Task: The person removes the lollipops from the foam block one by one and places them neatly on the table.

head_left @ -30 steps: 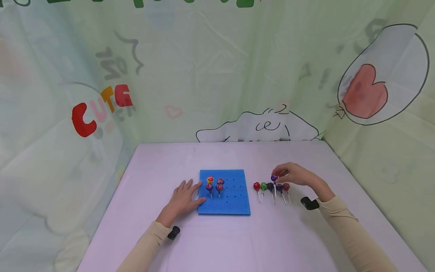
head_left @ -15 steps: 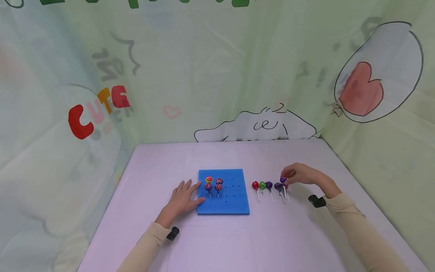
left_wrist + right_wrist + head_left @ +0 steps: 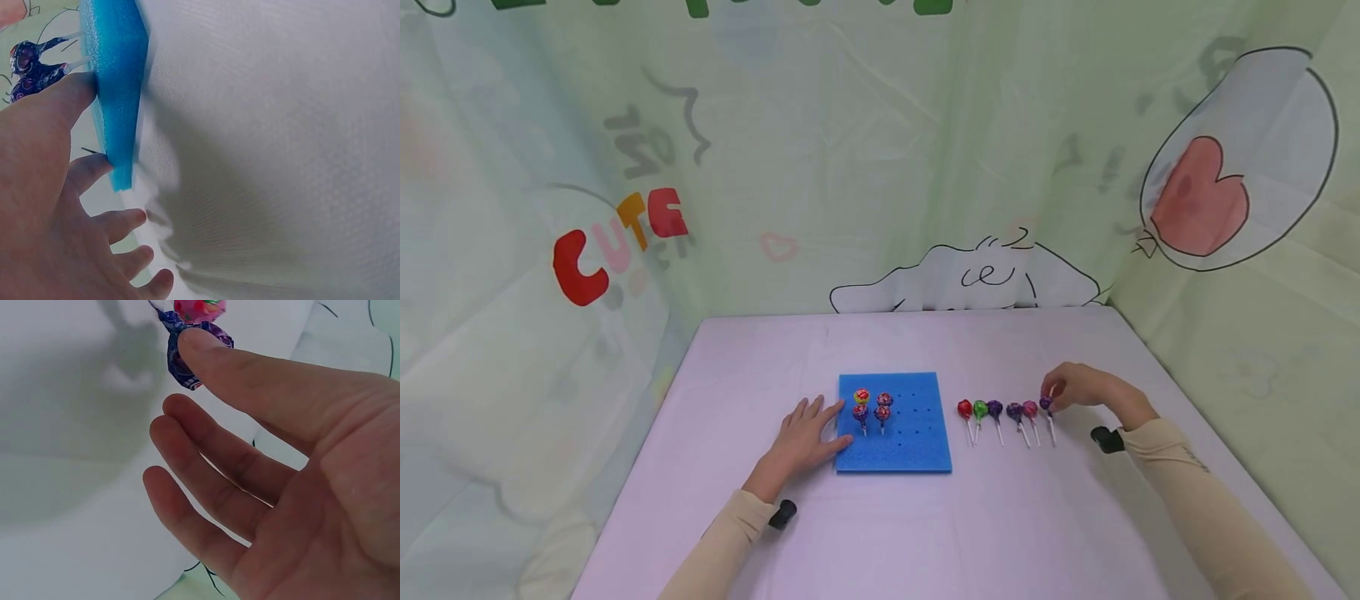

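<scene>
Resting with fingers spread on the pale desk (image 3: 880, 533), the left hand (image 3: 802, 435) lies against the left side of a blue board (image 3: 917, 456), its thumb and forefinger touching the board's edge. Just right of those fingertips, four lollipops stand in the board: a yellow-and-red lollipop (image 3: 861, 396) with a dark purple lollipop (image 3: 860, 412) in front of it, then two reddish ones, the rear reddish lollipop (image 3: 885, 400) and the front reddish lollipop (image 3: 883, 413). Beyond the board, well apart from the left hand, a row runs across the desk, sticks towards the person: a red lollipop (image 3: 965, 408), a green lollipop (image 3: 980, 409), a purple lollipop (image 3: 995, 408), a speckled purple lollipop (image 3: 1015, 411) and a pink lollipop (image 3: 1030, 409). Just beside the pink one, the right hand (image 3: 1078, 386) pinches the end lollipop (image 3: 1046, 403), wrapped in blue-purple, by its head; the thumb lies over it, though the forefinger is hidden at the wrist, so the grip's firmness is hard to judge. Its other fingers curve loosely. Farther right comes a beige sleeve (image 3: 1217, 508).
</scene>
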Tool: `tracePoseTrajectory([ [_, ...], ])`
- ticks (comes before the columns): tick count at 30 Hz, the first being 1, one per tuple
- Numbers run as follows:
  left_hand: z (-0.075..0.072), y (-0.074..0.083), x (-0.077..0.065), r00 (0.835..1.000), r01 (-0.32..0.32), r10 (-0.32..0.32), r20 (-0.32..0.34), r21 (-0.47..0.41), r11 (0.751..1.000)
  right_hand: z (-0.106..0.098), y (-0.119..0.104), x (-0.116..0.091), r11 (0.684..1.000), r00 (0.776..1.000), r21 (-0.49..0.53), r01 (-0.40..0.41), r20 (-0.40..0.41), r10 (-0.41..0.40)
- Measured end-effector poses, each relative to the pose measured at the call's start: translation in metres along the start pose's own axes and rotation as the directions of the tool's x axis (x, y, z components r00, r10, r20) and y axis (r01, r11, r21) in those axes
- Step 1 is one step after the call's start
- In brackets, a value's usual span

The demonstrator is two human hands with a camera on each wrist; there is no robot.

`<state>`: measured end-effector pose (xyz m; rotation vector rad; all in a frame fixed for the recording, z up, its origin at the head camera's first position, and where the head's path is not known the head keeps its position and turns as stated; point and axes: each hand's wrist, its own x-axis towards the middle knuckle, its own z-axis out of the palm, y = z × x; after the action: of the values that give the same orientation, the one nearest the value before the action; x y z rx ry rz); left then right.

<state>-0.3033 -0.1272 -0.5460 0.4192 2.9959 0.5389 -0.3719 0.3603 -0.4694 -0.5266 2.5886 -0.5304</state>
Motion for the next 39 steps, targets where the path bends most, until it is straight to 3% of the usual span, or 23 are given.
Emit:
tracePoseTrajectory([
  [13, -0.002, 0.001, -0.001, 1.0, 0.015, -0.015, 0.009, -0.018, 1.0, 0.007, 0.001, 0.015, 0.992, 0.992, -0.052, -0.115, 0.037, 0.117],
  [26, 0.001, -0.001, 0.001, 1.0, 0.011, -0.011, -0.003, -0.007, 1.0, 0.011, 0.007, 0.017, 0.993, 0.992, -0.014, -0.12, 0.044, 0.12],
  [39, -0.001, 0.0, -0.001, 1.0, 0.011, -0.011, -0.001, -0.012, 1.0, 0.001, -0.013, 0.005, 0.987, 0.984, 0.014, -0.16, 0.078, 0.159],
])
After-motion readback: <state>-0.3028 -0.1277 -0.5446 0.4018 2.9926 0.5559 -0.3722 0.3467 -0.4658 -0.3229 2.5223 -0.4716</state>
